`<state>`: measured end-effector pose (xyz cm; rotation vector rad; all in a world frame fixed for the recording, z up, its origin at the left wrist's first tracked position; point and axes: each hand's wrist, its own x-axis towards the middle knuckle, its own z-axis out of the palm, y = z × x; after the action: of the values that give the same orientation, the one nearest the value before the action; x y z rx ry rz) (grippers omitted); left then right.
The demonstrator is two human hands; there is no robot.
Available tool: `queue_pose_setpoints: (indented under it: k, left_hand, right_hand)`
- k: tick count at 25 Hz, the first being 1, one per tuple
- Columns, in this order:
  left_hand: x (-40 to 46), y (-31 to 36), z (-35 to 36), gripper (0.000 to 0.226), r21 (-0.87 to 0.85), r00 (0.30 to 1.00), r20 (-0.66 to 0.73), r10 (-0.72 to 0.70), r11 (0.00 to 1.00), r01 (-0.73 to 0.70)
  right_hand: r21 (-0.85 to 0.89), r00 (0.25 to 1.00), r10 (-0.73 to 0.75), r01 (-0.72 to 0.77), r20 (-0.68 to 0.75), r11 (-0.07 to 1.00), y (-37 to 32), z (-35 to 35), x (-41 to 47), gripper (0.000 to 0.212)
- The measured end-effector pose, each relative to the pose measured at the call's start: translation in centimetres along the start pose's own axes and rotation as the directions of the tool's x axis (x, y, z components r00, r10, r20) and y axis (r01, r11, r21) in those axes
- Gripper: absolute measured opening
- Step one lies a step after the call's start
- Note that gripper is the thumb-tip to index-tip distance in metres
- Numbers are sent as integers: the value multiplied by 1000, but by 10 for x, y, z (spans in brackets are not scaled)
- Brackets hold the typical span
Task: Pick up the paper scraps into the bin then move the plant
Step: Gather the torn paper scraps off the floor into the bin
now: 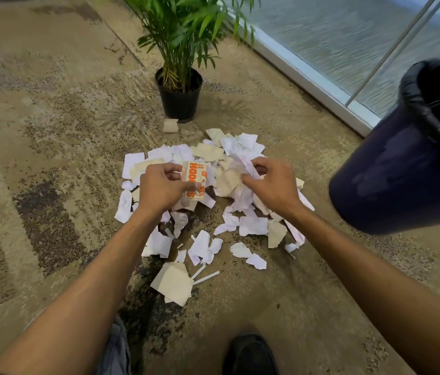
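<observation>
1. Step in hand: gathering paper scraps (251, 226), heaped on the floor near the plant (179, 96).
2. My left hand (159, 188) pinches an orange-printed card (195, 182); my right hand (270, 185) grips white scraps.
3. Next: carry both handfuls right to the bin (408, 169).

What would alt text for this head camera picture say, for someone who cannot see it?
A person's left hand pinches an orange-printed paper and the right hand grips white scraps above a pile of paper scraps on the carpet. A potted plant stands behind the pile, and a dark bin sits to the right.
</observation>
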<state>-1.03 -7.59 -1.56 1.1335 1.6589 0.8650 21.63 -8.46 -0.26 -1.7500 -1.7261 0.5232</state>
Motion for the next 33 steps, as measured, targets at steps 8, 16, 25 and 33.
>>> queue_pose_setpoints:
  k: [8,16,25,33]
  left_hand:
    - [-43,103,34,45,-263,977,97,191,951,-159]
    - [-85,261,129,32,-427,875,272,400,865,-262]
    - [-112,310,258,66,-214,863,421,279,955,-204]
    - [-118,252,185,36,-212,774,287,564,826,-523]
  right_hand:
    - [315,964,57,29,-261,949,-44,-116,-16,26]
    - [135,755,6,109,-656,985,-32,-283,-24,38]
    - [136,687,324,-314,-650,940,49,-353,-46,60]
    - [-143,825,-49,-39,-562,989,20,-300,-48,34]
